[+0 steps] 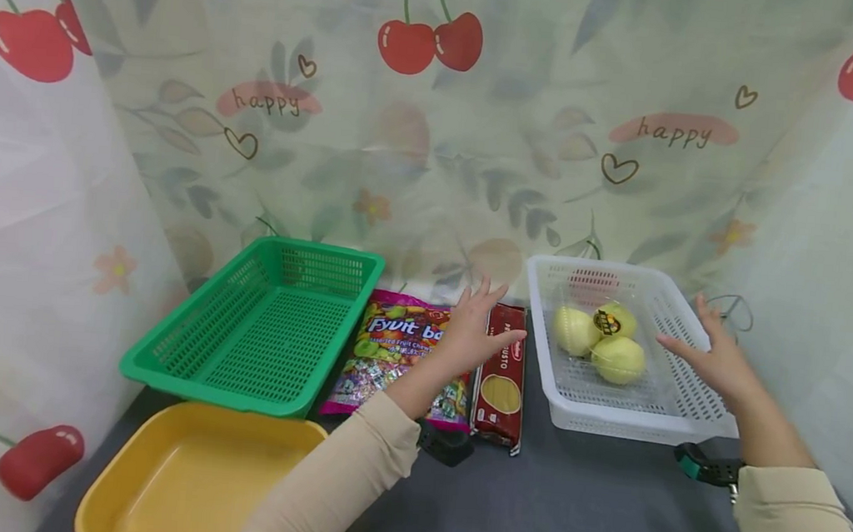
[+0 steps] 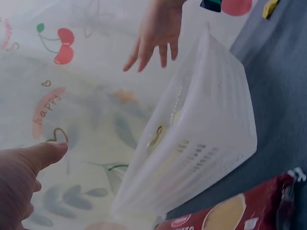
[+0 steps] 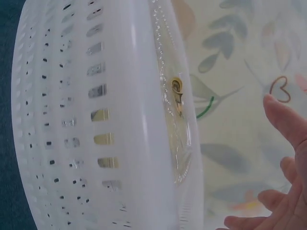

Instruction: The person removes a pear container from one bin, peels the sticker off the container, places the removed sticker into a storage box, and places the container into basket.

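In the head view a white basket (image 1: 595,417) holds a clear plastic pack of three pale yellow-green round fruits (image 1: 618,358) with a dark label. My right hand (image 1: 720,356) hovers at the basket's right rim with fingers spread, holding nothing. To the left of the basket my left hand (image 1: 470,328) is raised, fingers apart, over a red biscuit packet (image 1: 500,397) and a pink candy bag (image 1: 382,354). The left wrist view shows the basket's side wall (image 2: 211,115) between the hands. In the right wrist view my right fingers (image 3: 283,120) stand apart from the basket.
A green basket (image 1: 270,345) stands at the back left, with a yellow basin (image 1: 207,474) in front of it. The dark grey table (image 1: 550,510) extends toward the front. A patterned curtain (image 1: 434,166) hangs behind and along both sides.
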`<state>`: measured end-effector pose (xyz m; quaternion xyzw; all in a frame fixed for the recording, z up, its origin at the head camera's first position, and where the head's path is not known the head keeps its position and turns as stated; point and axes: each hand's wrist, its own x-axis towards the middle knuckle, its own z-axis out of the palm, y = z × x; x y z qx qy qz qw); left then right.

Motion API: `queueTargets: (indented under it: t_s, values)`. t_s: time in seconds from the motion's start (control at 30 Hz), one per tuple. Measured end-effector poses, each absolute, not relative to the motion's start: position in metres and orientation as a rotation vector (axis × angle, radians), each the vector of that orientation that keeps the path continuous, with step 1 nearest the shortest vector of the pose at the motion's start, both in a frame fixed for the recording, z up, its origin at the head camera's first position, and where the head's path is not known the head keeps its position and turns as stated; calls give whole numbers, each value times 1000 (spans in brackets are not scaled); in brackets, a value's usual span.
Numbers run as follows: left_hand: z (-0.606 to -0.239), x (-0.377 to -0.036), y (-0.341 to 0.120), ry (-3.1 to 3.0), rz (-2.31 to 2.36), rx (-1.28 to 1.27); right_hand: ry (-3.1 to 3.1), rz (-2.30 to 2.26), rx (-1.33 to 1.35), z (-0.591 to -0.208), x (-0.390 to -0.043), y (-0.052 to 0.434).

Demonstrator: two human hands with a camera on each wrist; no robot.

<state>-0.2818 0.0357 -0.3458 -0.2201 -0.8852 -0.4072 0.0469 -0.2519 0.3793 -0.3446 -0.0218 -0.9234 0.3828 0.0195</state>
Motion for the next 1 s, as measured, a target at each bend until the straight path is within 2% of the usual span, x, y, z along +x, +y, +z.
queueTargets:
  t_s: [0.8,1.0]
  values:
    - [-385,-251,102,-2462,-1990,-552,-2991,1558,-283,-353,-263,388]
    - [-398,-247,118,-2392,-2057,-475,-2978,1675,-342,-361,-266,390]
